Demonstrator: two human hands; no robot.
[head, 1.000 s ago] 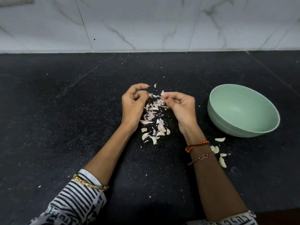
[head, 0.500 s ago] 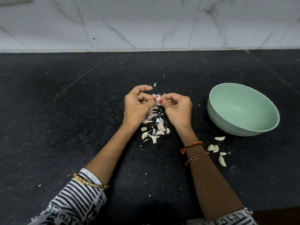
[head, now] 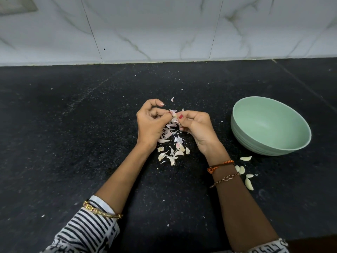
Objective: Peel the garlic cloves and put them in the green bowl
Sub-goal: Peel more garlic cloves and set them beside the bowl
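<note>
Above the middle of the black counter, my left hand [head: 150, 123] and my right hand [head: 197, 126] meet fingertip to fingertip and both pinch one small garlic clove [head: 174, 114] with pinkish skin still on it. Under the hands lies a heap of torn garlic skins [head: 171, 133], and nearer to me sit several unpeeled cloves [head: 172, 155]. The green bowl [head: 269, 125] stands to the right of my right hand, tilted a little, with nothing visible inside. Several pale peeled cloves [head: 245, 172] lie on the counter in front of the bowl, beside my right wrist.
The black stone counter [head: 73, 143] stretches wide to the left and toward me, dotted with small skin flakes. A white marble-tiled wall [head: 164, 30] closes off the back. The counter's front edge shows at the lower right corner.
The two hands were apart a second ago; they have come together and now both pinch the same clove. The bowl and the loose cloves have not moved.
</note>
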